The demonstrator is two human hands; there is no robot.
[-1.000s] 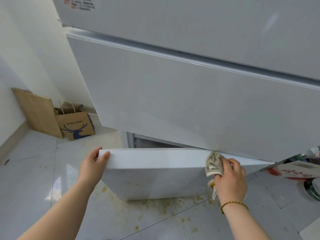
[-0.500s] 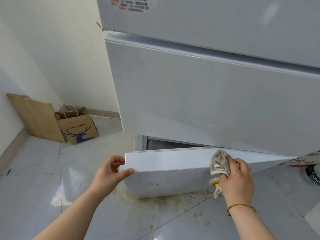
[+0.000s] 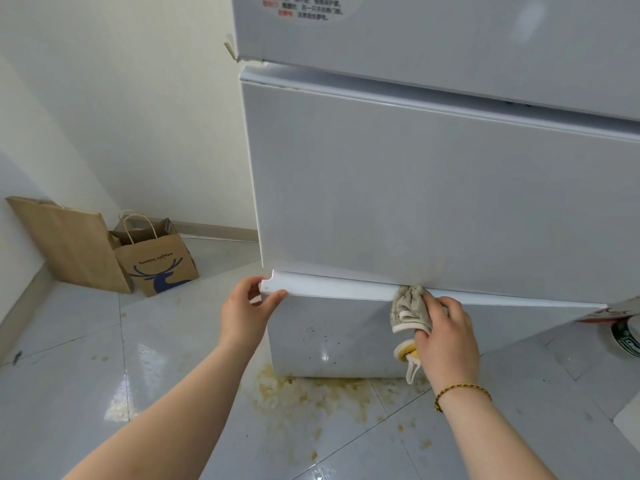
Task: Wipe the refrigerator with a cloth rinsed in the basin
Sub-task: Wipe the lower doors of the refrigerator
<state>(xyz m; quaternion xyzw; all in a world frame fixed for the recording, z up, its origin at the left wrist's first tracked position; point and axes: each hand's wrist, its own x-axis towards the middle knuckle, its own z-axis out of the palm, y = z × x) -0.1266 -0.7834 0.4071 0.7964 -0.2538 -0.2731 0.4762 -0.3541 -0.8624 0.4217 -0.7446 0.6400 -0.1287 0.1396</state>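
The white refrigerator [image 3: 433,188] fills the upper right of the head view. Its bottom drawer [image 3: 339,327] stands slightly out, its front speckled with dark spots. My left hand [image 3: 247,311] grips the drawer's top left corner, thumb over the edge. My right hand [image 3: 445,341] holds a crumpled beige cloth [image 3: 407,310] with a yellow patch and presses it on the drawer's top edge, right under the middle door. No basin is in view.
A brown paper bag with a deer logo [image 3: 156,258] and a flat wooden board [image 3: 69,244] lean in the left corner. Yellowish stains [image 3: 311,393] spread on the grey tiles before the drawer. Packaging and a round container [image 3: 627,337] sit at the right edge.
The bottom drawer has slid in toward the refrigerator, nearly flush now. My left hand moved with its corner and closed around it. My right hand stays with the cloth on the top edge.
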